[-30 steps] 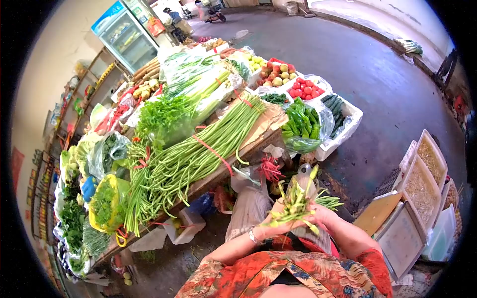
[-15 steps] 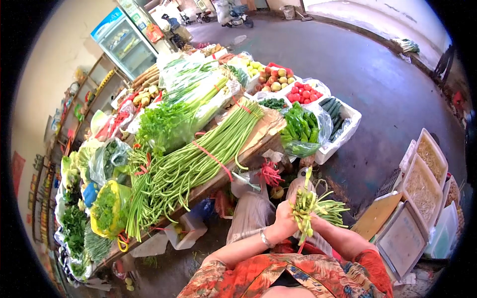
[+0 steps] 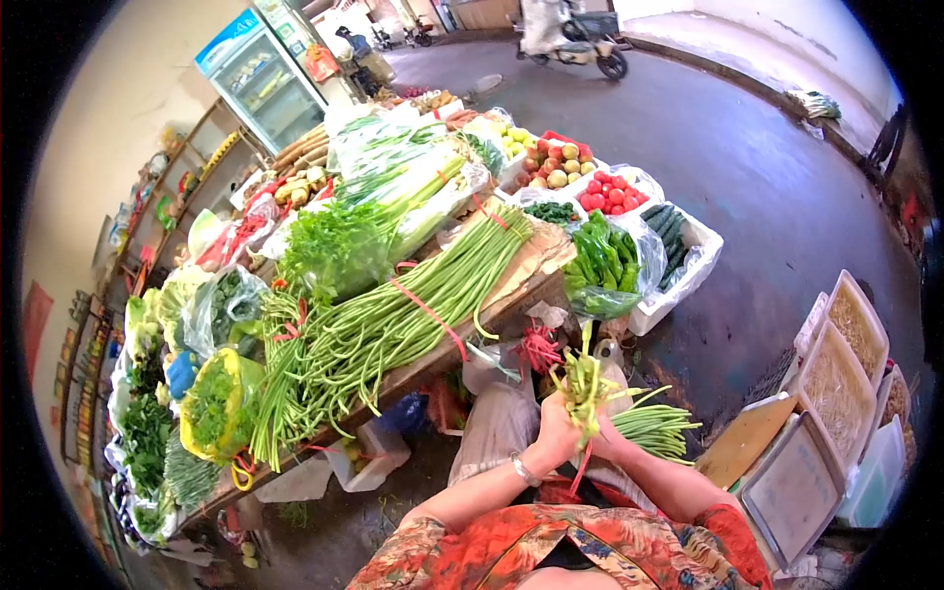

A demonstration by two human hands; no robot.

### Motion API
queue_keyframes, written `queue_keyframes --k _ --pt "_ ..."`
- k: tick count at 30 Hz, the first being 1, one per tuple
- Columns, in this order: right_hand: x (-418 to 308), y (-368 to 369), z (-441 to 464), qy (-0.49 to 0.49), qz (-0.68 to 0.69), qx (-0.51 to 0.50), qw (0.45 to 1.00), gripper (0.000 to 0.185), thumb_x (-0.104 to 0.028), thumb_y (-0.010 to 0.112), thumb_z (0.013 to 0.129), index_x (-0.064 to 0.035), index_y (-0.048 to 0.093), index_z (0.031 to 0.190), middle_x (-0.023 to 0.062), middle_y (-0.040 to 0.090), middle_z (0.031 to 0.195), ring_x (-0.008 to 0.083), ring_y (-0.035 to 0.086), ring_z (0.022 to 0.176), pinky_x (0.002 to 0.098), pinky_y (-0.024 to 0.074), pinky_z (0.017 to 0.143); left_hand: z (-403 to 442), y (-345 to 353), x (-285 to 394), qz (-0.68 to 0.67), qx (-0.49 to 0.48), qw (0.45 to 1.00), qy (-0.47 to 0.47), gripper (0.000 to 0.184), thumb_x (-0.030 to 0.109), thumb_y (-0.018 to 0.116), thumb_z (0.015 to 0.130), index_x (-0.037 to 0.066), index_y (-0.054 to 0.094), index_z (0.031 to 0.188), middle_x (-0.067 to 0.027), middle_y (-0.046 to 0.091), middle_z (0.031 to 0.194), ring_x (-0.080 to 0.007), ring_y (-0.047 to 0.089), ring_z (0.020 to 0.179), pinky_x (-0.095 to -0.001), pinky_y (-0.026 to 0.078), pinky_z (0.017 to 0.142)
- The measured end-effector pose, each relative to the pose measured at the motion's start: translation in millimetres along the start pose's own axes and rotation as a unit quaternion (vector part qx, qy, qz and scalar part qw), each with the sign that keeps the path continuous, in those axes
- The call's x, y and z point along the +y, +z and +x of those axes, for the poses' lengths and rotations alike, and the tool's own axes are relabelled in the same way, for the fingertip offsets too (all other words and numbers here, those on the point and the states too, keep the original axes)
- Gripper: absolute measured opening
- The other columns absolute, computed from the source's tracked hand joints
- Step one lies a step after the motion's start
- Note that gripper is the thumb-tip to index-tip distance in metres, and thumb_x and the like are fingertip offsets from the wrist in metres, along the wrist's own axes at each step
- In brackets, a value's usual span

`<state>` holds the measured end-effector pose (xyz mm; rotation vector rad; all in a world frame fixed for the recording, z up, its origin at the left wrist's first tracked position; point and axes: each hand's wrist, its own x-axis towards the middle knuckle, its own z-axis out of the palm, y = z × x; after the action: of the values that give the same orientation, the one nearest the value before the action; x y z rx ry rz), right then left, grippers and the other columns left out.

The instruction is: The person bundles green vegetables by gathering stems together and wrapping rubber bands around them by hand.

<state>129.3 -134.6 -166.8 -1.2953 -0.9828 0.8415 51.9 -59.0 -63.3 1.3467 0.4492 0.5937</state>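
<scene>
In front of my body I hold a bunch of long beans [image 3: 653, 429]. Their knobbly stem ends [image 3: 586, 385] stick up above my fingers, and the long pods spread out to the right. My left hand [image 3: 558, 431], with a bracelet at the wrist, is closed around the stem end. My right hand [image 3: 612, 442] is closed on the same bunch just beside it; its fingers are partly hidden. A red tie [image 3: 581, 466] hangs down from between the hands. To the left, a larger pile of long beans [image 3: 413, 310], bound with red bands, lies on the stall's edge.
Celery [image 3: 334, 241], a yellow bag of greens [image 3: 218, 405], green peppers [image 3: 602, 256], tomatoes [image 3: 612, 193] and a white foam box of cucumbers [image 3: 678, 295] crowd the stall. Red ties [image 3: 539, 344] hang off its edge. Trays [image 3: 836, 383] stand at right. A scooter [image 3: 590, 49] is on the far floor.
Both hands stay on the bunch, which has shifted slightly left and tilted. The red tie below them shows more. The scooter in the background has moved right and closer.
</scene>
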Motion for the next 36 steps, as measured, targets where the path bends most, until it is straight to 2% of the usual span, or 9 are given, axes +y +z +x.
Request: queue_keyframes --k 4,6,9,17,21,24,29,32,36 --pt "-64.7 -15.0 19.2 0.198 -0.133 -0.214 0.947 0.030 -0.015 0.063 0.089 -0.0025 0.062 0.116 0.0100 0.064 0.112 0.0187 0.058 0.101 0.0348 0.0466 0.094 3.8 -26.5 -10.8 0.242 -0.080 0.967 -0.012 0.039 0.009 0.073 0.085 0.002 0.058 0.120 -0.0063 0.067 0.113 -0.0149 0.062 0.105 -0.0296 0.050 0.090" --pt "2.4 -6.6 11.4 0.127 0.211 -0.180 0.952 0.028 -0.015 0.068 0.085 -0.0019 0.064 0.110 0.0079 0.069 0.100 0.0172 0.062 0.095 0.0311 0.0503 0.087 2.6 -38.2 -1.3 0.237 -0.123 0.962 0.060 0.042 0.008 0.071 0.087 0.001 0.053 0.124 -0.0078 0.063 0.116 -0.0156 0.059 0.108 -0.0295 0.050 0.092" --pt "-99.4 -39.2 23.6 0.092 -0.115 -0.315 0.937 0.052 -0.011 0.072 0.081 -0.0025 0.053 0.129 0.0055 0.064 0.114 0.0143 0.058 0.103 0.0291 0.0424 0.099 -2.5 -36.4 31.5 0.120 -0.163 0.979 -0.009 0.046 0.007 0.070 0.088 0.000 0.050 0.128 -0.0101 0.060 0.121 -0.0177 0.059 0.110 -0.0306 0.051 0.092" --pt "-64.7 -8.1 10.5 0.117 0.039 -0.084 0.989 0.036 0.004 0.068 0.078 -0.0033 0.057 0.111 0.0035 0.064 0.104 0.0152 0.061 0.092 0.0282 0.0513 0.078 7.1 -17.8 29.7 0.086 -0.059 0.993 -0.063 0.028 0.006 0.071 0.088 0.000 0.060 0.112 -0.0047 0.066 0.096 -0.0110 0.061 0.085 -0.0269 0.051 0.073" --pt "-35.6 -7.0 3.1 -0.018 -0.064 -0.122 0.990 0.046 -0.034 0.052 0.101 -0.0083 0.039 0.136 0.0070 0.058 0.121 0.0183 0.056 0.112 0.0364 0.0451 0.098 13.8 0.8 2.7 -0.055 0.078 0.992 0.081 0.028 0.007 0.076 0.083 0.000 0.061 0.107 -0.0034 0.069 0.091 -0.0121 0.064 0.083 -0.0260 0.052 0.074" --pt "-42.9 15.6 5.3 0.159 0.403 0.049 0.900 0.056 -0.047 0.040 0.103 -0.0107 0.030 0.144 0.0063 0.052 0.133 0.0198 0.051 0.121 0.0384 0.0395 0.106 18.1 -5.2 -1.8 0.024 0.045 0.998 0.021 0.037 -0.002 0.067 0.079 -0.002 0.058 0.115 -0.0072 0.067 0.108 -0.0134 0.063 0.096 -0.0290 0.050 0.087" --pt "-34.9 21.6 11.4 0.140 0.522 0.145 0.829 0.044 -0.025 0.053 0.099 -0.0092 0.042 0.139 0.0076 0.058 0.125 0.0202 0.056 0.118 0.0367 0.0468 0.097 19.7 -9.7 -17.0 -0.054 -0.004 0.998 -0.035 0.045 -0.008 0.060 0.081 -0.001 0.051 0.125 -0.0106 0.062 0.123 -0.0225 0.060 0.111 -0.0334 0.047 0.098" --pt "-21.3 8.2 8.4 -0.045 -0.204 0.039 0.977 0.034 -0.008 0.070 0.074 -0.0009 0.062 0.106 0.0155 0.067 0.086 0.0271 0.068 0.087 0.0411 0.0533 0.079 19.6 -15.5 -37.6 -0.240 0.002 0.971 -0.006 0.044 -0.002 0.063 0.086 0.002 0.047 0.127 -0.0113 0.061 0.126 -0.0213 0.060 0.112 -0.0326 0.047 0.097" --pt "-22.6 13.6 19.5 0.141 -0.112 0.084 0.980 0.029 -0.010 0.074 0.069 0.0008 0.062 0.093 0.0210 0.066 0.078 0.0375 0.067 0.080 0.0461 0.0515 0.070 29.6 -15.5 -21.2 0.044 0.105 0.993 0.040 0.026 0.006 0.069 0.088 0.000 0.058 0.110 -0.0060 0.069 0.101 -0.0146 0.065 0.086 -0.0269 0.051 0.076"
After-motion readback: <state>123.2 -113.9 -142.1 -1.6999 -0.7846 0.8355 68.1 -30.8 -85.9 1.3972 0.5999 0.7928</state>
